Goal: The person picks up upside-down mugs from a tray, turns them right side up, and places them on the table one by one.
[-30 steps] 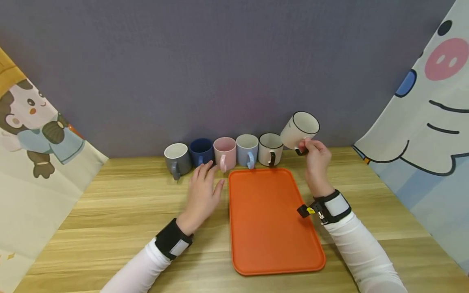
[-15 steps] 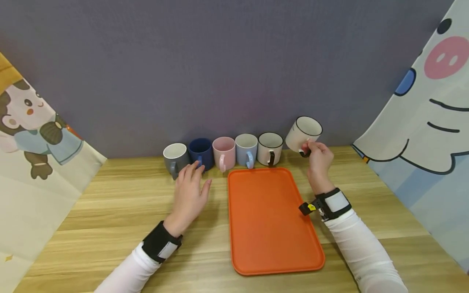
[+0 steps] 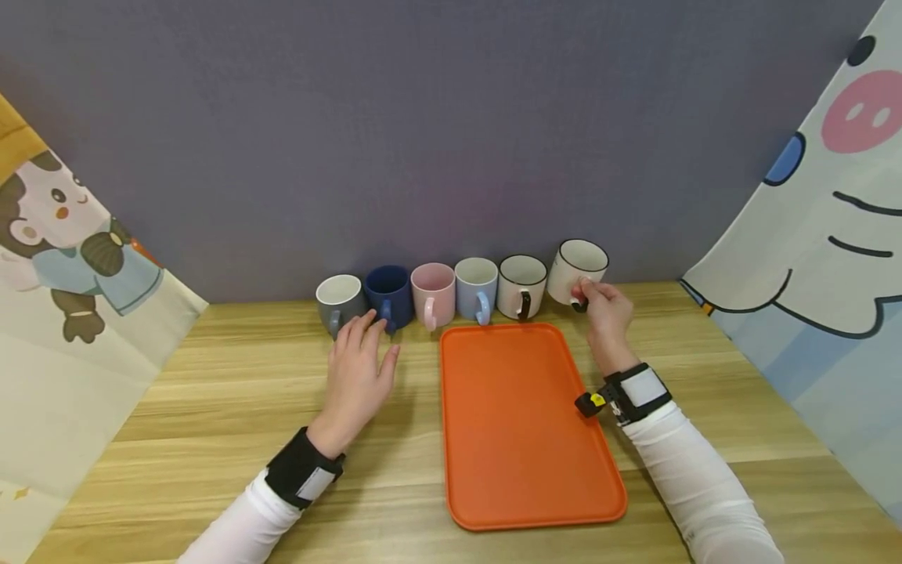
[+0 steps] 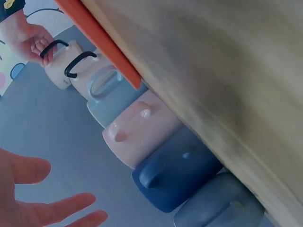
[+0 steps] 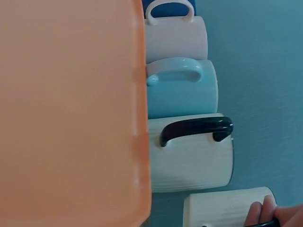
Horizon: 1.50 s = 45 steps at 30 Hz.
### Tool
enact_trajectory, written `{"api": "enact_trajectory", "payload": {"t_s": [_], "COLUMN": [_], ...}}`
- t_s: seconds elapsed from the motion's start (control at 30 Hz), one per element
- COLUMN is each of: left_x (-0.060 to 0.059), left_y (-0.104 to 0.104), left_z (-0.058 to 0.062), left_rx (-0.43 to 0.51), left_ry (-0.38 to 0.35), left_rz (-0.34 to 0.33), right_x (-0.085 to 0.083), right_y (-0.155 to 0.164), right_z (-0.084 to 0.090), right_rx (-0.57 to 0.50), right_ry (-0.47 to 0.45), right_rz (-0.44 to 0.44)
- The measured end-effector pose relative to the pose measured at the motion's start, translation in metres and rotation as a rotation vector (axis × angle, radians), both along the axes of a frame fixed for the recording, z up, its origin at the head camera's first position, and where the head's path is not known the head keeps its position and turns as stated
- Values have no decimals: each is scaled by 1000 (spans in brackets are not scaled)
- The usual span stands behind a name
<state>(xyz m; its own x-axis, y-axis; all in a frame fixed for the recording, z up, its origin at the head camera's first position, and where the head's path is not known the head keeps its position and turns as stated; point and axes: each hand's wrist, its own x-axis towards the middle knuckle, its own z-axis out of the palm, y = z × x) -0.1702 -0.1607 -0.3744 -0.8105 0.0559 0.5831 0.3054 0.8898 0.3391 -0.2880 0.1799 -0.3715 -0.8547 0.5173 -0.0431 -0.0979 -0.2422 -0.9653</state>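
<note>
Several mugs stand in a row along the back wall: grey (image 3: 338, 301), dark blue (image 3: 389, 291), pink (image 3: 432, 291), light blue (image 3: 475, 286) and a white mug with a black handle (image 3: 521, 283). At the right end is a black-rimmed white mug (image 3: 579, 268), almost upright and low by the table. My right hand (image 3: 590, 298) pinches its handle; the fingertips (image 5: 272, 213) show beside that mug (image 5: 222, 208). My left hand (image 3: 361, 352) lies flat, fingers spread, tips just in front of the grey and dark blue mugs. An orange tray (image 3: 528, 423) lies between my arms.
The table is light wood (image 3: 211, 407). A grey wall rises directly behind the mugs. Cartoon-print cloth panels slope in at the left (image 3: 63, 274) and right (image 3: 824, 258) sides. The tray's far edge (image 5: 142, 94) runs close along the mugs' handles.
My right hand lowered the black-rimmed mug from a raised, tilted position to the right end of the row. My left hand slid left, away from the tray toward the grey and dark blue mugs.
</note>
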Motion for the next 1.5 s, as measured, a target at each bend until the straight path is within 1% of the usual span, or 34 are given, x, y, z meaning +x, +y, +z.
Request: {"api": "enact_trajectory", "payload": {"t_s": [0.1, 0.23, 0.5, 0.8, 1.03, 1.13, 1.37, 1.5], "left_x": [0, 0, 1, 0, 1, 0, 1, 0], "left_y": [-3, -6, -11, -10, -9, -9, -10, -7], "left_z": [3, 4, 2, 1, -1, -2, -2, -2], "left_rx": [5, 11, -1, -6, -8, -8, -6, -6], "left_ry": [22, 37, 45, 48, 41, 41, 10, -10], "left_rz": [7, 17, 31, 32, 30, 32, 35, 35], "right_x": [-2, -4, -6, -9, -10, -11, -13, -12], "right_y": [0, 0, 2, 3, 2, 2, -1, 0], "right_z": [-4, -8, -15, -23, -24, -25, -27, -27], "right_rx": [15, 1, -19, -14, -26, 3, 143, 216], "right_ry": [-2, -20, -99, -125, -133, -143, -155, -190], "right_rz": [5, 19, 59, 99, 118, 129, 125, 106]}}
